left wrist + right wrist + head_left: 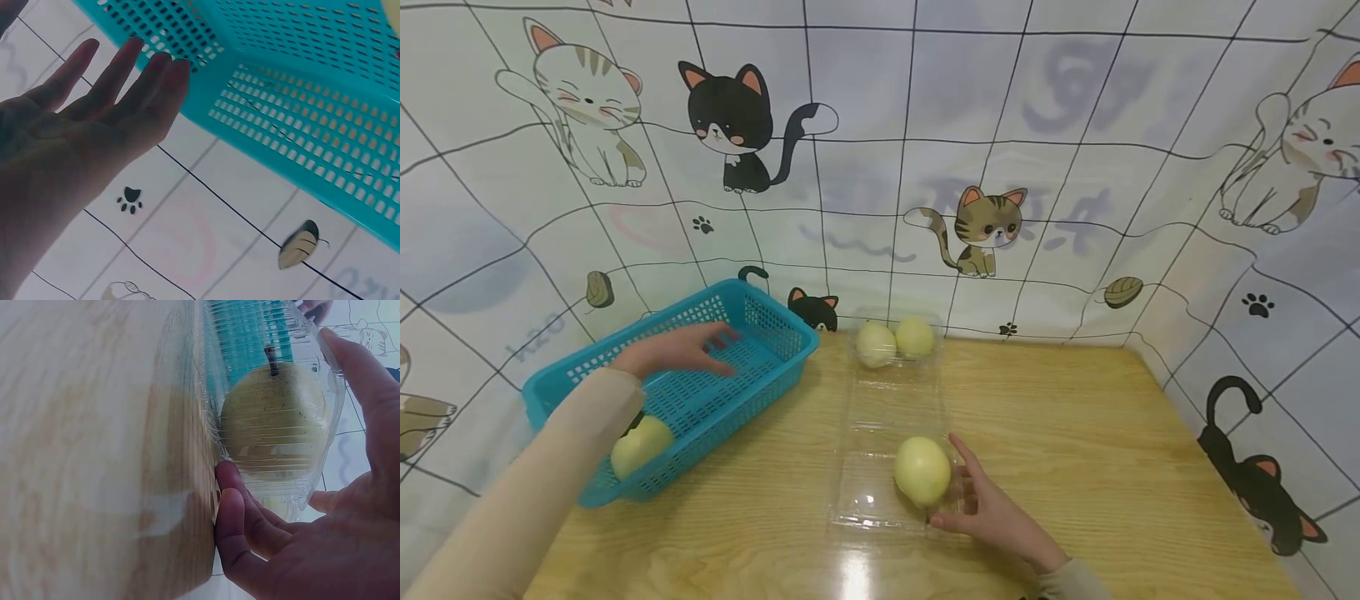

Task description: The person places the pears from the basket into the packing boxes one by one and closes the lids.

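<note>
Far left: blue basket (760,379), set aslant against the patterned backdrop. One pear (643,450) lies in its near end, beside the forearm.

Left hand (681,346) over the basket's interior, fingers loosely spread, nothing in them.

Centre: clear plastic tray (865,483) on the wooden table (1037,408). Two pears (915,337) sit side by side at the far end; a third pear (922,471) rests in the near section, toward its right wall. Whether the plastic is one piece or two, cannot tell.

Right hand (988,512) at that wall: fingers curled against the outside, thumb at the near corner, gripping the edge.

Judgement: mid-packing, right hand steadying the tray. Next move probably calls for the left to reach back toward the basket pear and close round it, the right bracing lightly, since thin plastic may slide.
</note>
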`<state>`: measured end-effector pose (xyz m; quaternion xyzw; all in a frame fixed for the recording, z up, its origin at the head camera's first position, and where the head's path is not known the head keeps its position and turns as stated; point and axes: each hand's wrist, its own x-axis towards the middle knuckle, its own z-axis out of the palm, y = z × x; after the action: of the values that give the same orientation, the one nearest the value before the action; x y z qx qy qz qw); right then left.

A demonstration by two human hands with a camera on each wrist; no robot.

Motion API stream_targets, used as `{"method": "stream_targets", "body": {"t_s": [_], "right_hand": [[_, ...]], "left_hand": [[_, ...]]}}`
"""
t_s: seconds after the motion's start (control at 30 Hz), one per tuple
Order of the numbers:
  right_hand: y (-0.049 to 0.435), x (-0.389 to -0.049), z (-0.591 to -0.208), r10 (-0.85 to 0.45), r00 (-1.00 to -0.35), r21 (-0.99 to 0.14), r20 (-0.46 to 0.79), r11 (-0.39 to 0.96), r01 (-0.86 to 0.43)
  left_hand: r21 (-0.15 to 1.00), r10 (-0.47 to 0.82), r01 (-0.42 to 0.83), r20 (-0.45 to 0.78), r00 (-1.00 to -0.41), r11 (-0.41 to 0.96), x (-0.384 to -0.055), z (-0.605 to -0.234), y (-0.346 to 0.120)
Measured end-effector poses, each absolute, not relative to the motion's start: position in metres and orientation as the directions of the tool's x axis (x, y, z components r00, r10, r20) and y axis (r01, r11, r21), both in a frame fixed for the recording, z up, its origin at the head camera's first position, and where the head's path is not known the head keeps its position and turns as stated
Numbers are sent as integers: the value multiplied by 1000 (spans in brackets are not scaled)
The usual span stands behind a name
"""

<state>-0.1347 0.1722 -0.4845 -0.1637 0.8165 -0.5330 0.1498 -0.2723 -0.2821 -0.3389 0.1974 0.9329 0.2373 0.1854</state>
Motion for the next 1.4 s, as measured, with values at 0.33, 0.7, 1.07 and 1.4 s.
{"method": "stream_targets", "body": {"t_s": [0.33, 0.7, 1.07, 1.4], "right_hand": [[173, -134, -485, -431, -900, -917, -67, 381, -114], [173, -135, -485, -431, -900, -918, -73, 381, -108], [172, -135, -485, -425, -903, -917, -63, 381, -116], [173, -136, -486, -423, -904, -913, -65, 390, -117]], "left_hand": [[402, 373, 186, -458, -807, 897, -257, -339, -312], [416, 343, 118, -521, -782, 901, -245, -351, -342], [487, 307, -31, -597, -741, 873, -230, -363, -370], [524, 274, -228, -711, -648, 821, -224, -369, -374]]}}
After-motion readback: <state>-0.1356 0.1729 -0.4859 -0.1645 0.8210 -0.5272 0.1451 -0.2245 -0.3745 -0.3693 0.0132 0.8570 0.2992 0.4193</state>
